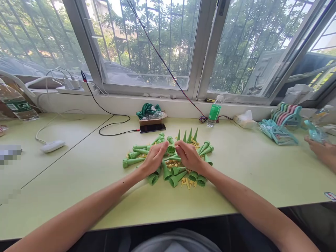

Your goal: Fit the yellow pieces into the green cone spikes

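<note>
Green plastic cones (132,162) and small yellow pieces (187,182) lie in a loose pile at the middle of the table. Over the pile's left part is my left hand (155,157), its fingers curled, beside a round green cap (170,150). On the other side of that cap, my right hand (189,155) is also curled, with its fingertips close to the rim. Both hands face each other around the cap; what their fingers grip is hidden. Several cones stand upright just behind my right hand.
Behind the pile lie a phone (152,128) on a cable and a small box (153,120) with green wrapping. A water bottle (214,112), tissues (245,120) and bagged hangers (278,132) stand further right. Another person's hand (321,150) is at the right edge.
</note>
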`<state>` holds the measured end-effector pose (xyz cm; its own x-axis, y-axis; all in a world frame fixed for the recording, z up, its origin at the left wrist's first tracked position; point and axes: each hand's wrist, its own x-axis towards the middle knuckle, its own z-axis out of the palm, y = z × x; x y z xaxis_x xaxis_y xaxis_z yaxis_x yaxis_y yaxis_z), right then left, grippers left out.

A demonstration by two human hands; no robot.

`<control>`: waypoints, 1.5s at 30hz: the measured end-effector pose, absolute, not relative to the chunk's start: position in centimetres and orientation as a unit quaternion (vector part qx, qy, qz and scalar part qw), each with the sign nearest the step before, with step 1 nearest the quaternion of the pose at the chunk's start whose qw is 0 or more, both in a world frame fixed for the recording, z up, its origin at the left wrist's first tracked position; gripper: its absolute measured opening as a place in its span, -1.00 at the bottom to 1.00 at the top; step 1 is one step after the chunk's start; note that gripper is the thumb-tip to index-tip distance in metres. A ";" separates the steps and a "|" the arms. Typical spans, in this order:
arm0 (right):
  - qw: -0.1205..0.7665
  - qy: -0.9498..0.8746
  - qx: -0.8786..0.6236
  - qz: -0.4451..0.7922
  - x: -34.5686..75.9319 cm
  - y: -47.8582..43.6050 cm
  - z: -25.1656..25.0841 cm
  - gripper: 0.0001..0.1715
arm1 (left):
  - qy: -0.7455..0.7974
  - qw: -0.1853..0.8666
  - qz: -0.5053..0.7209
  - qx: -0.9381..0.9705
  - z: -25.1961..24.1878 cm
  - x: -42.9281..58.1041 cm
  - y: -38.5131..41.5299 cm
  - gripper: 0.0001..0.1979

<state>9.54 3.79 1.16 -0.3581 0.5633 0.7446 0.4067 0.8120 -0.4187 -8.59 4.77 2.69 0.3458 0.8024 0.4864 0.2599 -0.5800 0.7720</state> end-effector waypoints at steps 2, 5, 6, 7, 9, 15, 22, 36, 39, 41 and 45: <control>0.479 -0.821 -0.299 0.079 9.6 3.8 1.2 -0.81 | 0.339 0.289 0.452 0.773 2.9 -8.6 4.7 -0.43; 0.471 -0.825 -0.302 0.080 9.6 3.9 1.3 -0.82 | 0.325 0.271 0.452 0.785 3.0 -8.7 4.7 -0.45; 0.468 -0.826 -0.303 0.080 9.7 3.9 1.3 -0.82 | 0.321 0.264 0.453 0.789 3.0 -8.7 4.7 -0.46; 0.466 -0.827 -0.304 0.081 9.7 3.8 1.3 -0.82 | 0.316 0.257 0.454 0.792 3.0 -8.8 4.7 -0.48; 0.462 -0.828 -0.308 0.082 9.8 3.8 1.4 -0.82 | 0.306 0.245 0.454 0.800 2.9 -8.8 4.8 -0.52; 0.459 -0.825 -0.317 0.092 9.9 4.1 1.2 -0.80 | 0.285 0.229 0.453 0.813 2.8 -8.9 4.8 -0.65; 0.472 -0.818 -0.317 0.090 9.9 4.3 1.0 -0.76 | 0.271 0.206 0.472 0.813 2.6 -8.6 4.5 -0.77; 0.460 -0.810 -0.351 0.099 9.8 4.6 0.9 -0.62 | 0.242 0.113 0.494 0.828 1.5 -8.6 5.0 -0.75; 0.458 -0.809 -0.355 0.103 9.8 4.6 0.9 -0.60 | 0.232 0.097 0.498 0.830 1.1 -8.6 5.2 -0.73; 0.456 -0.807 -0.357 0.112 9.8 4.6 0.9 -0.60 | 0.222 0.090 0.501 0.832 0.9 -8.6 5.3 -0.72; 0.451 -0.807 -0.361 0.124 9.8 4.5 0.9 -0.61 | 0.206 0.083 0.503 0.835 0.8 -8.8 5.4 -0.73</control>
<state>9.76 4.50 0.93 -0.3324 0.6941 0.6385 0.4708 0.7087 -0.5253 -8.77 5.40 0.77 0.4089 0.4275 0.8062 0.2607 -0.9014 0.3458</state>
